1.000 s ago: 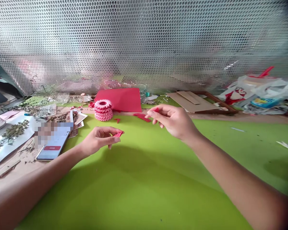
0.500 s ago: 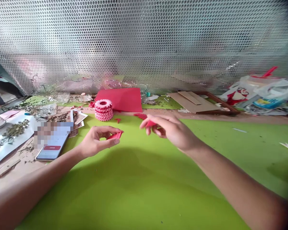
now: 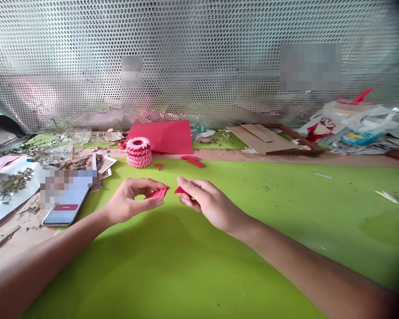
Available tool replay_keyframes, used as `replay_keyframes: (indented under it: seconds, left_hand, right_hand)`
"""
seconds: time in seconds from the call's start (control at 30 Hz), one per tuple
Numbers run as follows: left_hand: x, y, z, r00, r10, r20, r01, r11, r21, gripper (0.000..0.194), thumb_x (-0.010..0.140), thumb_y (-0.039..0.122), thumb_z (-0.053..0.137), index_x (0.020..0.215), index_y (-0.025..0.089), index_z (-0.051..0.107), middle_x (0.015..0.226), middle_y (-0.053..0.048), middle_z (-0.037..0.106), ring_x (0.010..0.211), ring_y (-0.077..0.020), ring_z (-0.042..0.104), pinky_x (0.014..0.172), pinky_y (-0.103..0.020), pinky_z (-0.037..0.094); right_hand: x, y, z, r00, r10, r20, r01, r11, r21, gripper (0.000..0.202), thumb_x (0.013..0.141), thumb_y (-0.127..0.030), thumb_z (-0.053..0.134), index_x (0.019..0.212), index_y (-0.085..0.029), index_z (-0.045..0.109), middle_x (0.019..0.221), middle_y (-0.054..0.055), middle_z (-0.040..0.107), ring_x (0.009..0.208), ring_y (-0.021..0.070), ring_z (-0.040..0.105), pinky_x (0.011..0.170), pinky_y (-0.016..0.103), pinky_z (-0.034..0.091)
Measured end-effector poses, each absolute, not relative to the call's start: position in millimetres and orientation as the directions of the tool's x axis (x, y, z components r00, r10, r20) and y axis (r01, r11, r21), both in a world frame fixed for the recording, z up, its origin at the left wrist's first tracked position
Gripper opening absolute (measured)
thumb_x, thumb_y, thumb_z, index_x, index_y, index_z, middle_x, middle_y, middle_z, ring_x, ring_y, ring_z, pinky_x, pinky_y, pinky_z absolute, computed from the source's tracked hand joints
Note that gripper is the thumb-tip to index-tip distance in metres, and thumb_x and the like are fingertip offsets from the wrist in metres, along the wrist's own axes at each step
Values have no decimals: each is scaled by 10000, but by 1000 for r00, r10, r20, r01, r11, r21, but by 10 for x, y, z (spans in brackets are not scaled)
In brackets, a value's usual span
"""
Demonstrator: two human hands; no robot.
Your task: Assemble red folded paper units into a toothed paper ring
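Observation:
Between the thumb and fingers of my left hand [image 3: 128, 201] is a strip of folded red paper pieces [image 3: 158, 193]. My right hand [image 3: 208, 199] pinches a small pointed red paper piece [image 3: 180, 190], a short gap to the right of the strip. Behind my left hand stands a round pink-and-red stack of folded paper [image 3: 139, 153] with a hole in its top. A small red piece [image 3: 158, 166] lies beside the stack, and a row of red folded pieces [image 3: 193, 161] lies behind my right hand. All these rest on or above the green mat [image 3: 173, 261].
A red sheet [image 3: 166, 136] lies behind the stack, before a perforated metal screen [image 3: 199, 57]. On the left are a phone [image 3: 68, 204], photos and dried plant bits. Cardboard [image 3: 259, 139] in a tray and plastic bags [image 3: 349, 126] are at the back right.
My right hand has moved left and nearer to me, bringing its red piece close to the strip. The row of red pieces behind it shows more fully. The view has shifted slightly.

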State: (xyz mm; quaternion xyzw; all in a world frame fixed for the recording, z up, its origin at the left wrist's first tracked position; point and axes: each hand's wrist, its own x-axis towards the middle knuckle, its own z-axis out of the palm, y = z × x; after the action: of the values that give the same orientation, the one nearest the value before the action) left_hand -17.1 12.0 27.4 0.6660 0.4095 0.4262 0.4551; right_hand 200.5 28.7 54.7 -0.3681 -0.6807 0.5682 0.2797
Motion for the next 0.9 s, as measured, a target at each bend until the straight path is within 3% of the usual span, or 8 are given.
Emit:
replay_keyframes:
  seconds: [0.2, 0.63, 0.9]
  left_hand:
    - [-162, 103, 269, 311, 927, 210, 117, -257, 959, 268, 760, 267, 776, 983, 118, 773, 861, -78, 740, 679, -126, 579, 560, -218, 465]
    - [-164, 115, 262, 323, 921, 216, 131, -270, 954, 270, 768, 269, 774, 999, 128, 777, 896, -83, 749, 713, -139, 604, 608, -232, 484]
    - [-175, 106, 251, 330, 924, 194, 112, -242, 964, 276, 775, 284, 776, 1004, 131, 768, 879, -77, 741, 687, -128, 585, 558, -212, 470]
  right_hand:
    - [1972, 234, 569, -634, 771, -65, 107, 4, -994, 405, 963, -464, 476, 672, -186, 523, 607, -19, 475, 536, 113, 364, 526, 270, 281]
    - [1984, 283, 483, -614, 788, -34, 150, 75, -986, 403, 949, -460, 501, 658, -184, 546, 645, 0, 519, 607, 133, 449, 572, 271, 331]
    - [1988, 293, 486, -614, 789, -38, 184, 96, -978, 421, 961, -472, 495, 659, -182, 539, 646, -11, 508, 614, 131, 442, 598, 275, 320]
